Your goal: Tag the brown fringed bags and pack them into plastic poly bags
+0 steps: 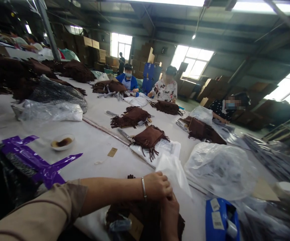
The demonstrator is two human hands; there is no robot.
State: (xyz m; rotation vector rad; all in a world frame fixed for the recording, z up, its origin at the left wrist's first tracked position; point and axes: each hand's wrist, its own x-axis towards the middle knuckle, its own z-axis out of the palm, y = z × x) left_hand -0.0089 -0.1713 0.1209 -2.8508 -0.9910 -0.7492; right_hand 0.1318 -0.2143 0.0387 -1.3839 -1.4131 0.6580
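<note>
My left hand [157,185], with a silver bracelet at the wrist, is closed above a dark brown fringed item [150,214]. My right hand [170,209] meets it from below, fingers bent and partly hidden behind the left. What the two hands pinch is hidden. A crumpled white sheet [173,170] rises right behind the fingers; whether they grip it I cannot tell. On the brown item lie a cardboard tag [135,226] and a small clear plastic packet [120,225].
Beyond lie a brown fringed bag [151,136] and more brown pieces. A small dish [62,142], a loose tag [112,152] and purple tape [46,170] are on the left. A clear plastic bag [220,170] and blue box [221,219] stand right. Several people work across the table.
</note>
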